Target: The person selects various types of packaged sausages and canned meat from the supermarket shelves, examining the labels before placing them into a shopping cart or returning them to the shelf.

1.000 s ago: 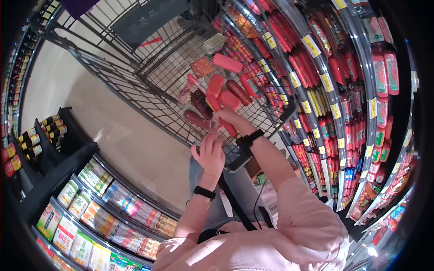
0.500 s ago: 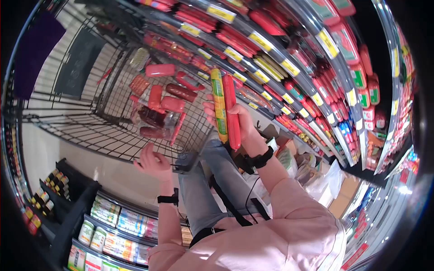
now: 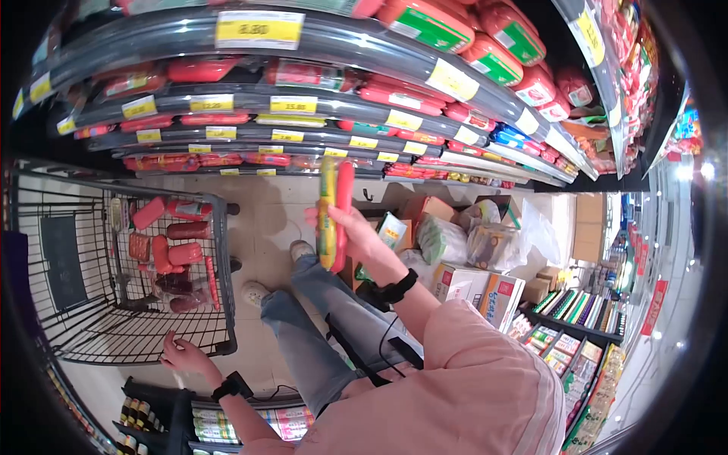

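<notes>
My right hand (image 3: 355, 231) grips two long sausage sticks upright, a yellow-green one (image 3: 327, 214) and a red one (image 3: 343, 212), held in front of the lower sausage shelves (image 3: 303, 144). My left hand (image 3: 184, 353) rests at the near corner of the wire shopping cart (image 3: 221, 303), fingers loosely curled on its rim with nothing else in it. Several red and dark sausage packs (image 3: 168, 250) lie inside the cart.
Curved shelves of red sausages with yellow price tags (image 3: 258, 29) fill the top. Cardboard boxes and bagged goods (image 3: 470, 273) sit on the floor to the right. My legs in jeans (image 3: 318, 318) stand between cart and boxes. Bottled goods (image 3: 144, 432) line a low shelf.
My view has swung right, away from the cart toward the shelves. My right hand keeps the two sausage sticks raised; my left hand has dropped to the cart's near corner.
</notes>
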A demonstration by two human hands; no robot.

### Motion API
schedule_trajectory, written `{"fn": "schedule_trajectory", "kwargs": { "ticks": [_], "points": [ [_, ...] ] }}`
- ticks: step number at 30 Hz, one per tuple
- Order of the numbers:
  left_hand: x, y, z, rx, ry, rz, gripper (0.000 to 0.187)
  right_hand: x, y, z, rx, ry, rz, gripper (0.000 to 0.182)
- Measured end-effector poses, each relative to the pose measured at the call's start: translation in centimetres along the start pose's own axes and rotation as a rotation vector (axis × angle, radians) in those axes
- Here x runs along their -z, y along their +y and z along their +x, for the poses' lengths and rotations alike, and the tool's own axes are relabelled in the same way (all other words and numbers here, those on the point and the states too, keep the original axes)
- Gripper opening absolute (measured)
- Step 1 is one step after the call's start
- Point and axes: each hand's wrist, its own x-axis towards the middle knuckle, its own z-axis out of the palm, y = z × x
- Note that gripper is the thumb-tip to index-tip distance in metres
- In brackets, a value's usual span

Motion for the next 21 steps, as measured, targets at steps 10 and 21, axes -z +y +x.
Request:
{"fn": "schedule_trajectory", "kwargs": {
  "ticks": [10,21],
  "points": [
    [-0.6,0.0,-0.1,0.007,0.006,0.098,0.019,11.2,-2.4,-0.3,0.137,0.282,0.09,0.029],
    [-0.5,0.1,-0.1,0.02,-0.011,0.087,0.017,8.0,1.3,11.0,-0.098,0.395,0.238,0.024]
  ]
}}
